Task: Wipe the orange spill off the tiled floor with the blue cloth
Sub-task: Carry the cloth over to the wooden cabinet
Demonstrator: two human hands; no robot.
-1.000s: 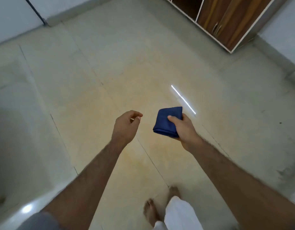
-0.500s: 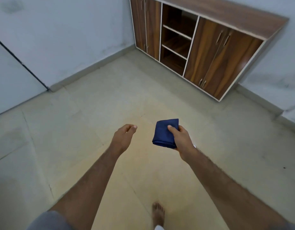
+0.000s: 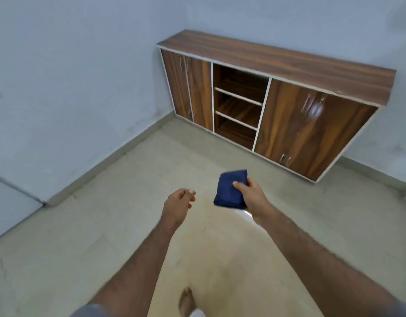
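Pale tiled floor [image 3: 83, 259] meets blue walls [image 3: 71, 76]; a wooden cabinet [image 3: 277, 106] stands against them. Right hand [image 3: 252, 193] grips the folded blue cloth [image 3: 229, 191]; left hand [image 3: 178, 205] loosely curled, empty.

a sparse room in a home: pale tiled floor [image 3: 106, 248], bare bluish walls [image 3: 71, 76], a low wooden cabinet [image 3: 277, 106] with doors and open shelves against one wall.

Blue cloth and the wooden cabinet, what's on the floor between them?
Nothing: the head view shows only bare tiled floor between the blue cloth and wooden cabinet.
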